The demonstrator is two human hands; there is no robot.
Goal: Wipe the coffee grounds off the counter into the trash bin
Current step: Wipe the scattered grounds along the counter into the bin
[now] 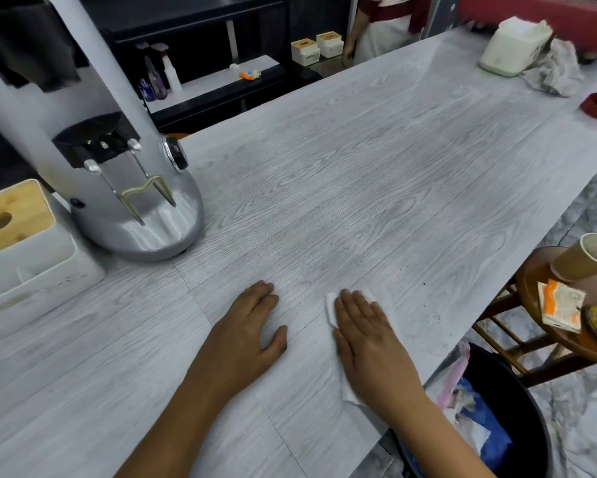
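Note:
My right hand (366,336) lies flat with straight fingers on a white paper tissue (330,307), pressing it onto the grey wood-grain counter (359,167). My left hand (252,326) rests flat on the counter beside it, holding nothing. A few dark coffee grounds (428,313) are scattered to the right of the tissue, near the counter's right edge. Below that edge stands a black trash bin (517,408) with a pink liner and blue and white rubbish inside.
A silver coffee grinder (131,188) stands at the left, a white tissue box with a wooden lid (17,243) beside it. A wooden stool (566,326) with a paper cup and sachets sits right of the counter. A white container, crumpled cloth and red object lie far right. A person stands behind the counter.

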